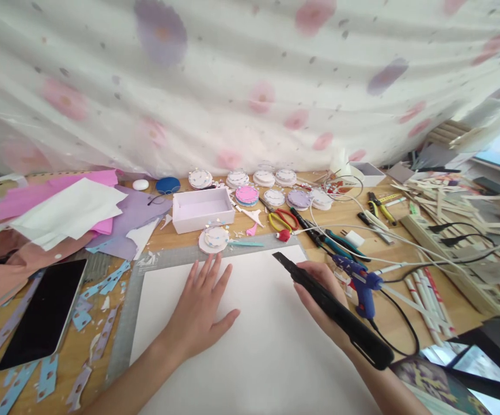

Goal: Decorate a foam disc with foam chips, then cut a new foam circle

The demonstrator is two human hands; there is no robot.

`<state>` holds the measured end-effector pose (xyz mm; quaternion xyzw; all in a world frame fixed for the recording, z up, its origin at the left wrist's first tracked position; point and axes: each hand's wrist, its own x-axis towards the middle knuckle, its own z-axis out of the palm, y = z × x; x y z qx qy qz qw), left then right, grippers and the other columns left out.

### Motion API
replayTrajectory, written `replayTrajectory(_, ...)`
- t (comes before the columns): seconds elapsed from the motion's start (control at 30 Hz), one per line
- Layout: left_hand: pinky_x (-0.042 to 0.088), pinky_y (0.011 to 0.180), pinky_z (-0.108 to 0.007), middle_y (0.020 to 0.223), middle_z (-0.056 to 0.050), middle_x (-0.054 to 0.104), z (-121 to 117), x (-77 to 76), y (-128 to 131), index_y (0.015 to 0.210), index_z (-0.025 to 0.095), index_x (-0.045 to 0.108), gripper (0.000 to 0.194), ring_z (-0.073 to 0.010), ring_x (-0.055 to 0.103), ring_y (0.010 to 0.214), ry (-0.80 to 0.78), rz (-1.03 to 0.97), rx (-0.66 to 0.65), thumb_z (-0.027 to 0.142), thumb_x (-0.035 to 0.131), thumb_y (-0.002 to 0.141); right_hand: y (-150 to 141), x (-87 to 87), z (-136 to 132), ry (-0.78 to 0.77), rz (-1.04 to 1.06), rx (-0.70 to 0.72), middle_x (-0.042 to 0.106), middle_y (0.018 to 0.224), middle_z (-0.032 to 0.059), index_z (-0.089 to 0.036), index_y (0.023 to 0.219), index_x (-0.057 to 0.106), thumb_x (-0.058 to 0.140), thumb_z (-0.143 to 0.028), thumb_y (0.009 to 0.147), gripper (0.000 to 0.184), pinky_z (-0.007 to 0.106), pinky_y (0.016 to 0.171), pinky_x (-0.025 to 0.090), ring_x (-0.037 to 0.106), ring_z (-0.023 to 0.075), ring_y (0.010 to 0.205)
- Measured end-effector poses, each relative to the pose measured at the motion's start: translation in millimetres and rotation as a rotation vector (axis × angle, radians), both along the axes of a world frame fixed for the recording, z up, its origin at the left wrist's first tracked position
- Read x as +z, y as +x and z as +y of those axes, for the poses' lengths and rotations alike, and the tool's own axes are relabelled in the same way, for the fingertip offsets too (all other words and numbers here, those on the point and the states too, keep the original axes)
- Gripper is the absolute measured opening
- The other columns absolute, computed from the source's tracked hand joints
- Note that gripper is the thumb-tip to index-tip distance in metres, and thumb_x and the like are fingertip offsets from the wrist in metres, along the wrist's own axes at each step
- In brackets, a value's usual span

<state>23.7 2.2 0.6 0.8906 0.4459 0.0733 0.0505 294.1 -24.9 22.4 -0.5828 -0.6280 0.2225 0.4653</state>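
A large white sheet (254,357) lies over a grey cutting mat (122,328). Flat on the sheet's left part, with fingers spread, rests my left hand (204,305); it holds nothing. My right hand (328,282) is closed around a black utility knife (336,314) over the sheet's right side. The knife's tip points up and left, toward the sheet's far edge; whether it touches the paper I cannot tell. Just beyond my left fingertips sits a layered white paper disc with small beads (214,237), beside a thin teal strip (245,244).
Behind stand an open white box (202,210) and several decorated discs (247,195). To the right lie a blue glue gun (362,282), pliers, cables, markers (427,300) and a power strip (461,259). A black-screened tablet (45,311), coloured paper (68,210) and scraps fill the left.
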Motion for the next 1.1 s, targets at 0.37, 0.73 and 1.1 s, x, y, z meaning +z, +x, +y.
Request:
replayTrajectory(0.37, 0.018, 0.115, -0.058, 0.160, -0.018, 0.014, -27.3, -16.1, -5.9, 0.153, 0.017, 0.020, 0.073, -0.0368, 0.009, 0.147, 0.042, 0.043, 0.031, 0.053, 0.041, 0.092, 7.3, -1.1, 3.1, -0.024, -0.041, -0.048, 0.064, 0.085, 0.0038, -0.023, 0.104, 0.056, 0.060, -0.027, 0.083, 0.022, 0.025, 0.055, 0.048, 0.063, 0.0181, 0.070)
replayTrajectory(0.73, 0.017, 0.116, -0.057, 0.160, -0.017, 0.014, -32.7, -17.4, 0.5, 0.153, 0.018, 0.020, 0.074, -0.0365, 0.010, 0.147, 0.021, 0.015, 0.036, 0.054, 0.041, 0.092, -7.6, -2.8, 1.9, -0.155, -0.102, 0.098, 0.065, 0.092, 0.0027, -0.027, 0.111, 0.052, 0.056, -0.030, 0.087, 0.024, 0.028, 0.062, 0.050, 0.063, 0.0187, 0.076)
replayTrajectory(1.1, 0.021, 0.116, -0.054, 0.160, -0.018, 0.017, -15.8, -12.6, -0.2, 0.151, 0.014, 0.023, 0.074, -0.0344, 0.014, 0.147, 0.011, -0.051, 0.141, 0.054, 0.042, 0.091, -28.3, 5.5, 6.1, -0.164, 0.010, 0.128, 0.063, 0.086, 0.0002, -0.027, 0.110, 0.050, 0.056, -0.026, 0.086, 0.025, 0.028, 0.064, 0.049, 0.062, 0.0176, 0.075)
